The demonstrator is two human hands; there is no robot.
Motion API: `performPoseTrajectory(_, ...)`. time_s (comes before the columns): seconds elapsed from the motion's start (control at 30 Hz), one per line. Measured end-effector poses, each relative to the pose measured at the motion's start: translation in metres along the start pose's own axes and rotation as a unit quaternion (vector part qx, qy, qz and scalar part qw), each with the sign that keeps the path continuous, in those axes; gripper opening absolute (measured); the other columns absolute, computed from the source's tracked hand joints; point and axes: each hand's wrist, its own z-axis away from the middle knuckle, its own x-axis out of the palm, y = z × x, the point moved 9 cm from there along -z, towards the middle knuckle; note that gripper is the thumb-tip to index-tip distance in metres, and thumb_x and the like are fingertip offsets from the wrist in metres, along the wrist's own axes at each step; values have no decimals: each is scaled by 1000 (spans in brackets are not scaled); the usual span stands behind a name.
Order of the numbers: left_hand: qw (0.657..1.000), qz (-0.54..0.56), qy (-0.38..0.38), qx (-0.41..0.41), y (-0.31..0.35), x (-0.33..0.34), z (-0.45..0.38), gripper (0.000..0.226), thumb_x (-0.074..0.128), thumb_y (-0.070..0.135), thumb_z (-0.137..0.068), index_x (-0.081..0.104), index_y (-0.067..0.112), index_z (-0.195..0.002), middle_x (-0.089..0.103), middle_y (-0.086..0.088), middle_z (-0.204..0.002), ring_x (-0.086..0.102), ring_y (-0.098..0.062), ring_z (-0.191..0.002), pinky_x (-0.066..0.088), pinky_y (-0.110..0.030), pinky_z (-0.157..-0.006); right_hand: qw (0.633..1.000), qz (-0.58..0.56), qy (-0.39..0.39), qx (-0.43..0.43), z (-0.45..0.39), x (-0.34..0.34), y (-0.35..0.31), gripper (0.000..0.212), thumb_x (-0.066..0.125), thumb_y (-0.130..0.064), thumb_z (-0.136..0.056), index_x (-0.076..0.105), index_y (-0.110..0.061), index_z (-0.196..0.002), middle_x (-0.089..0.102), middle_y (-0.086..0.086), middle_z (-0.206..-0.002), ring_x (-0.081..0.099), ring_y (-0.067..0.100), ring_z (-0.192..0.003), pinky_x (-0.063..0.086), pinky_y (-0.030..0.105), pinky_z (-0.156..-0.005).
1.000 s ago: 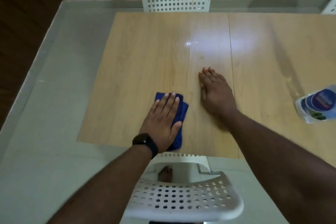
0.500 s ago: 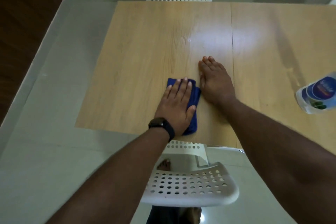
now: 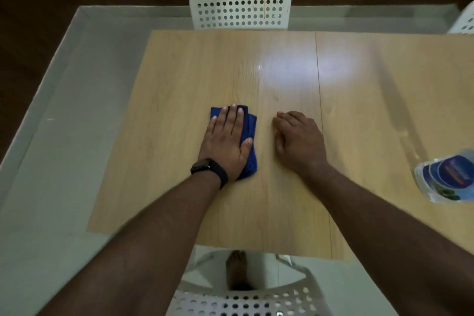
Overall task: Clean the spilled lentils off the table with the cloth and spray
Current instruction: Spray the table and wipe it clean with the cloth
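Head view. The blue cloth point(image 3: 250, 141) is pressed flat on the worktop point(image 3: 179, 79) under the left hand point(image 3: 227, 141), whose fingers are laid out straight over the fabric with the thumb resting on its right portion. Half a second earlier the cloth lay just beside the right hand point(image 3: 298, 142); a clear strip of bare worktop now separates the two, so the cloth has been drawn leftward. The right hand is laid on the surface with its fingers bent loosely under, and nothing is held in it.

No lentils can be made out anywhere on the visible worktop. It is judged that the solids have already been removed and that the present strokes serve as a finishing wipe; whether a residue film remains cannot be told.

The cloth is a soft, folded textile with rounded corners and a matte, light-absorbing face. The worktop is a smooth, pale wood-grain laminate with a seam running front to back; a bright glare patch shows that it is glossy, possibly damp. The spray bottle point(image 3: 447, 178), of clear plastic with a blue label, is seen at the right edge, well apart from both hands. A white perforated plastic chair point(image 3: 239, 6) stands at the far side.
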Motion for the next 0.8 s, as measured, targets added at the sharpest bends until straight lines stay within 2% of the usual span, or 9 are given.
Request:
performPoseTrajectory(0.13, 1000, 1, 5, 4, -2, -4, -59, 75, 11, 52, -104, -4, 14, -166, -9, -3, -175, -9, -20, -160, -1, -42, -130, 1000, 20, 8, 15, -58, -6, 18, 41, 49, -27, -105, 63, -12, -141, 61, 9, -147, 49, 29, -140, 39, 45, -114)
performPoseTrajectory(0.3, 1000, -9, 10, 4, -8, -11, -120, 74, 13, 52, -105, -5, 13, -166, -9, -4, -175, -9, -20, -161, -1, -42, -130, 998, 30, -5, 52, -118, -14, 55, 45, 43, -29, -109, 54, -15, -150, 48, 6, -160, 37, 28, -151, 30, 44, -122)
performPoseTrajectory(0.6, 1000, -10, 9, -19, -14, -29, -243, 76, 9, 52, -102, 0, 12, -166, -3, -7, -175, -3, -23, -161, 1, -44, -130, 996, -3, 9, 89, -134, -2, 79, 52, 38, -34, -109, 41, -18, -159, 36, 3, -167, 26, 20, -156, 19, 41, -128)
performPoseTrajectory(0.7, 1000, -10, 1, -26, 0, -32, -279, 77, 11, 52, -102, 1, 11, -166, -1, -8, -175, 0, -25, -161, 4, -46, -130, 996, -4, -1, 93, -137, 3, 80, 55, 30, -38, -109, 39, -19, -160, 34, 2, -168, 24, 19, -157, 20, 43, -129)
performPoseTrajectory(0.8, 1000, -12, 1, 4, 34, -29, -293, 75, 15, 51, -105, 0, 10, -166, -2, -9, -175, -1, -26, -161, 3, -46, -130, 993, 1, 5, 115, -136, 3, 86, 56, 26, -38, -110, 35, -18, -162, 31, 3, -170, 19, 18, -159, 17, 42, -130)
